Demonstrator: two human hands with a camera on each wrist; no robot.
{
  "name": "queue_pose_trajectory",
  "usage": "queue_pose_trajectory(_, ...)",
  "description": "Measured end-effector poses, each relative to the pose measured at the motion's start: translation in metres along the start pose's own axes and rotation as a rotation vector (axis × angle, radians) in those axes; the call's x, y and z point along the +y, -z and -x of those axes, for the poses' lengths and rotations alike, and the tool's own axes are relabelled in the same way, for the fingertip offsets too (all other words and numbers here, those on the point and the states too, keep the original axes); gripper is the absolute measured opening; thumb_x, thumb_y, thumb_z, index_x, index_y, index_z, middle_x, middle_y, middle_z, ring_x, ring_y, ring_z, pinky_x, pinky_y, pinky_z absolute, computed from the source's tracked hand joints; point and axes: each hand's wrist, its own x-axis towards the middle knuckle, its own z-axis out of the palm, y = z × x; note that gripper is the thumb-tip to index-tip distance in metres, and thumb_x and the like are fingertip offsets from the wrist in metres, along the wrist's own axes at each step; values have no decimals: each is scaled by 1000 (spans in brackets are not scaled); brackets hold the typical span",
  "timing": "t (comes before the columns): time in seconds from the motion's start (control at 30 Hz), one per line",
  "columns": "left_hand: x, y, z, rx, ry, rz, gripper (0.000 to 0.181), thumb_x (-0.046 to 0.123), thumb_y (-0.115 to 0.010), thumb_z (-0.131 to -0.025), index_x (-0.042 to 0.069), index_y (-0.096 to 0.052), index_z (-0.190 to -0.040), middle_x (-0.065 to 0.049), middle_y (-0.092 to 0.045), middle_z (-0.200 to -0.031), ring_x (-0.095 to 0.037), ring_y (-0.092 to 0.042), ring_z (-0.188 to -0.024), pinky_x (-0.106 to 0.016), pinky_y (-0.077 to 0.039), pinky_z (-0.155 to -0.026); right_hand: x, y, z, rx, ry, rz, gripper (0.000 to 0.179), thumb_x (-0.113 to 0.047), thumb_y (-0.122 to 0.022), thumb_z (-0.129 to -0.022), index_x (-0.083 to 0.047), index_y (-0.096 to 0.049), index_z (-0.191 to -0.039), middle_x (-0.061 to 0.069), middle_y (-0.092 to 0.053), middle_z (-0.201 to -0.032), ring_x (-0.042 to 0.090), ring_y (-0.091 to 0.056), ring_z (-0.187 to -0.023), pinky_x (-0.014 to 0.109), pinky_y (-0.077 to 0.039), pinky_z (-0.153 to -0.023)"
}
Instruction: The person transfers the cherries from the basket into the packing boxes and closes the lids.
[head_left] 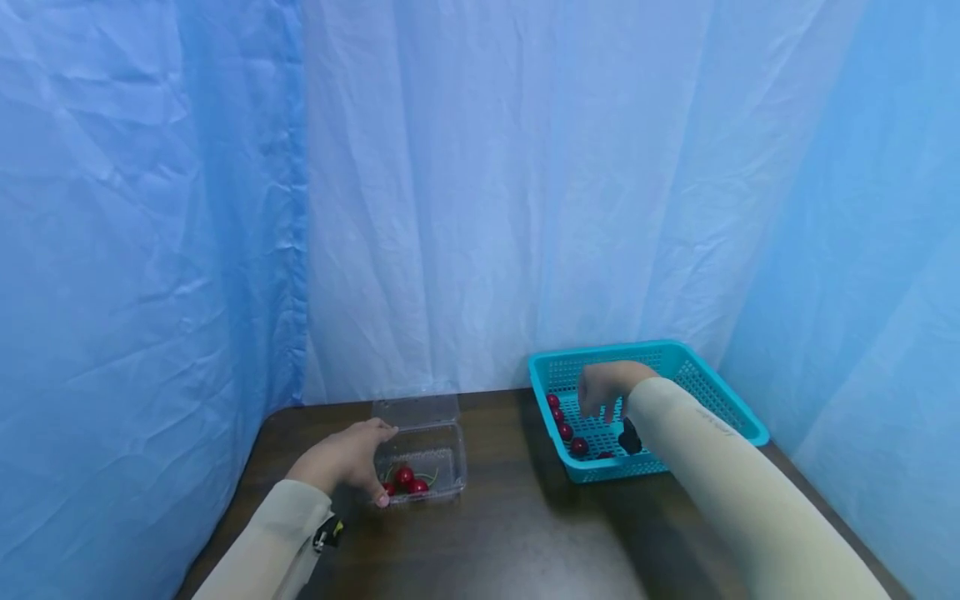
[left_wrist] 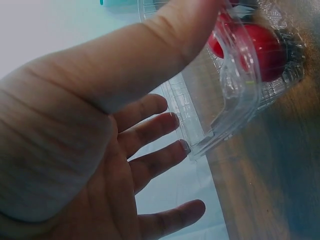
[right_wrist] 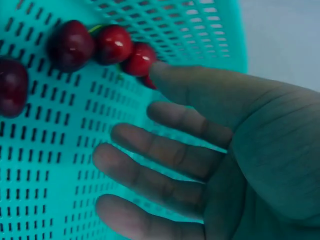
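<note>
Clear box [left_wrist: 242, 105] cropped, left wrist view's top edge! Cherry [right_wrist: 11, 87] sliced, right wrist view's left edge! Head view, lower right: sleeve print [head_left: 717, 421] unreadably small.

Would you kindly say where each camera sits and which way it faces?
Head: worn there, facing forward and down at clear box, teal basket; left grip, right grip, sleeves show.
Left wrist: worn there, facing the left grip by the box.
Right wrist: worn there, facing the right grip over the basket.
Head and right wrist share the basket's cherries.
</note>
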Motion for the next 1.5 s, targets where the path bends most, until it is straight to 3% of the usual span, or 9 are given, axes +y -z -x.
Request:
queue_pose_trajectory(0.17, 0, 0, 2, 18, 19, 13, 118, 32, -113, -66, 11, -56, -168, -22, -51, -173, -54, -48, -160, -74, -53, -119, -3, -7, 1, -62, 4, 72, 15, -27, -88, -100, -17, -86, -110, 5, -83, -113, 28, -83, -102, 50, -72, -88)
queue_pose_trajectory(0.3, 0, 1, 3, 24, 26, 9, 119, 31, -113, -66, 11, -56, -168, -22, -51, -173, -54, -48, -160, -74, -53, -119, 2, -13, -7, -113, -68, 137, 15, -30, -88, -100, -15, -86, -103, 5, -83, -107, 28, -83, -99, 49, -71, -89)
queue_pose_trajectory(0.4, 0, 2, 2, 21, 26, 7, 119, 31, -113, -66, 11, -55, -168, -22, -51, -173, -54, -48, -159, -74, -53, -119, -1, -13, 0, -143, -94, 183, 15, -33, -88, -98, -18, -86, -101, 3, -83, -107, 25, -80, -98, 48, -70, -89)
queue_pose_trajectory(0.57, -1, 3, 3, 26, 40, 9, 117, 30, -113, -67, 12, -56, -168, -21, -51, -173, -53, -49, -159, -73, -54, -117, -24, -8, 23, -163, -120, 256, 12, -31, -89, -94, -20, -88, -98, 4, -83, -107, 22, -75, -89, 45, -67, -80)
queue_pose_trajectory(0.77, 0, 2, 4, 27, 41, 16, 116, 33, -112, -68, 13, -57, -167, -21, -51, -174, -53, -48, -160, -74, -53, -119, -43, -5, 30, -261, -221, 278, 9, -27, -90, -93, -22, -88, -100, 8, -83, -110, 24, -76, -86, 44, -67, -76)
queue_pose_trajectory(0.97, 3, 3, 3, 23, 49, 12, 115, 33, -112, -67, 14, -58, -167, -22, -50, -174, -54, -48, -159, -76, -52, -118, -23, -8, 17, -324, -159, 198, 12, -25, -92, -90, -32, -88, -99, 1, -84, -109, 24, -80, -94, 46, -69, -81)
queue_pose_trajectory(1.13, 5, 4, 5, 25, 53, 16, 114, 32, -112, -68, 14, -58, -166, -21, -52, -173, -53, -50, -158, -76, -54, -117, -9, -9, 7, -373, -111, 171, 12, -30, -91, -95, -35, -88, -105, -2, -83, -109, 24, -82, -103, 52, -71, -90)
queue_pose_trajectory(1.3, 5, 3, 4, 25, 53, 11, 114, 32, -112, -68, 14, -58, -166, -21, -53, -172, -53, -51, -158, -75, -54, -116, -10, -10, 5, -402, -104, 185, 15, -32, -89, -98, -34, -89, -113, 1, -85, -111, 24, -82, -109, 56, -69, -99)
queue_pose_trajectory(1.5, 3, -1, 2, 21, 52, 11, 116, 30, -113, -67, 12, -57, -167, -21, -52, -172, -54, -49, -159, -75, -53, -118, -18, -10, 11, -375, -119, 213, 11, -29, -86, -99, -27, -88, -110, 2, -87, -110, 21, -81, -108, 52, -70, -96)
